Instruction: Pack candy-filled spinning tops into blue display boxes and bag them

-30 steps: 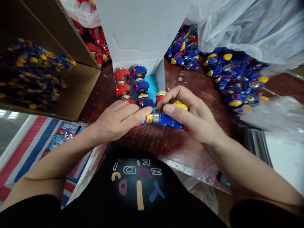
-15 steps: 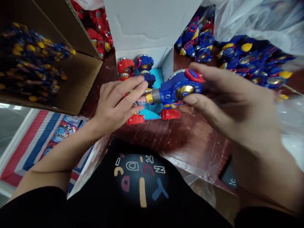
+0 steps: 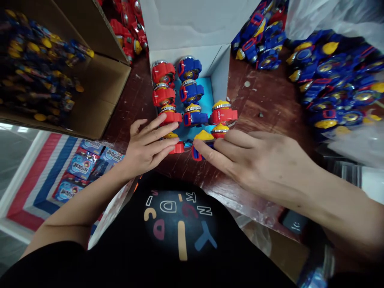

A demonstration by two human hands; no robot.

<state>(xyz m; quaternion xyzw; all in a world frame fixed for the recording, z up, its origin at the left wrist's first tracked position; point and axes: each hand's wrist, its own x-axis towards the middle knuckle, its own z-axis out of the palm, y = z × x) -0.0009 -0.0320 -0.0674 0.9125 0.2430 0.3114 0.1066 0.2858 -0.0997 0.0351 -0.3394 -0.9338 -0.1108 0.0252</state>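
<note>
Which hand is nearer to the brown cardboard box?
Left. The left hand is on red toys, right of the brown box; the right hand is farther right, on a blue toy.

Black short-sleeved shirt (image 3: 126,256), multicoloured letters (image 3: 182,240) on front

Display box (image 3: 220,68), 12 o'clock: white walls, cyan floor; red toys (image 3: 163,96), blue toys (image 3: 192,93) (rims silvery). T-shirt (image 3: 120,248), 6 o'clock: black, multicoloured lettering. Sheet (image 3: 49,180), 8 o'clock: red-white-blue stripes.
</note>
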